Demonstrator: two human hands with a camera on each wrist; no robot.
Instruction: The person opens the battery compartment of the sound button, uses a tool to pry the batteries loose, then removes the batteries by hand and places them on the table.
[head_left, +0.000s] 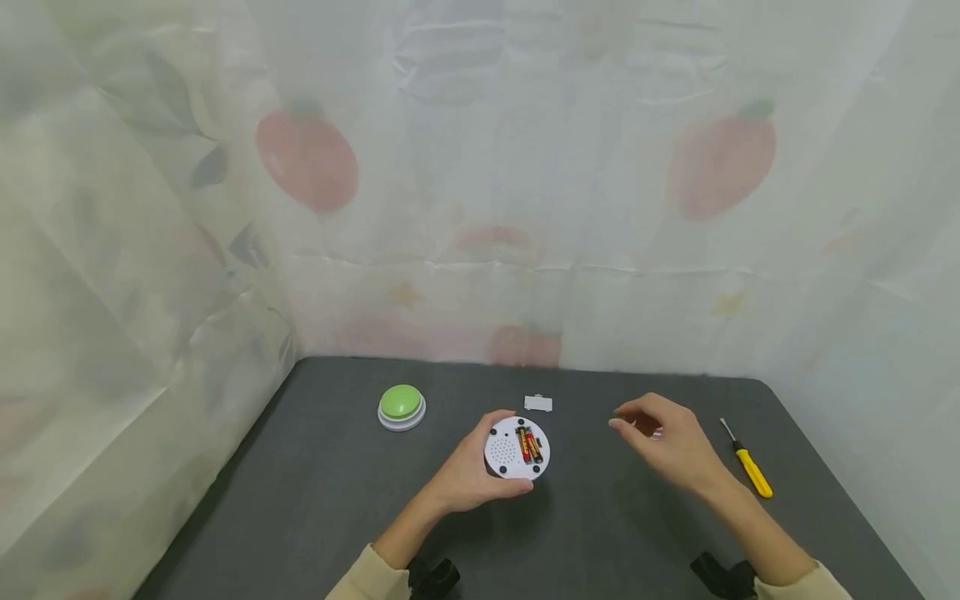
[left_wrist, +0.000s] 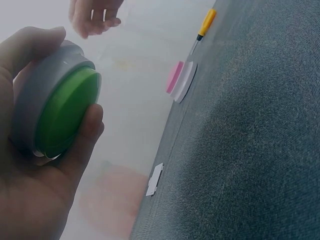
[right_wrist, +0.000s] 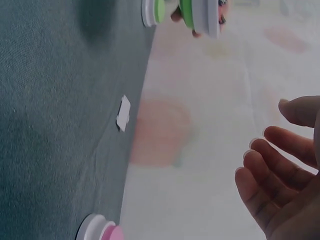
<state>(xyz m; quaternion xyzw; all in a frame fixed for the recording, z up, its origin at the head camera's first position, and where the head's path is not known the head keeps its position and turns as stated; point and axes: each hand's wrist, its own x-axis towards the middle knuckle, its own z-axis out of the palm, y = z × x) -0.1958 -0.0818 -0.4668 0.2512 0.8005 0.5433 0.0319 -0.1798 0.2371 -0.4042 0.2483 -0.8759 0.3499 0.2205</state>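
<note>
My left hand [head_left: 467, 473] grips a round push button [head_left: 504, 451] by its edges above the table. Its white underside faces the head camera, and two red-and-black batteries [head_left: 528, 446] lie in the uncovered compartment. The left wrist view shows its green dome [left_wrist: 70, 112] on the opposite side. Off to the right, my right hand [head_left: 669, 437] hovers with loosely bent fingers and thumb apart, nothing between them. A small white battery cover [head_left: 538, 403] lies on the table beyond the held button. A pink push button [left_wrist: 180, 81] is mostly hidden behind the right hand in the head view.
Another green push button [head_left: 401, 405] stands dome up at the back left of the dark table [head_left: 315, 500]. A screwdriver [head_left: 752, 470] with a yellow handle lies at the right. Printed pale curtains [head_left: 585, 192] hang behind the table and along its sides.
</note>
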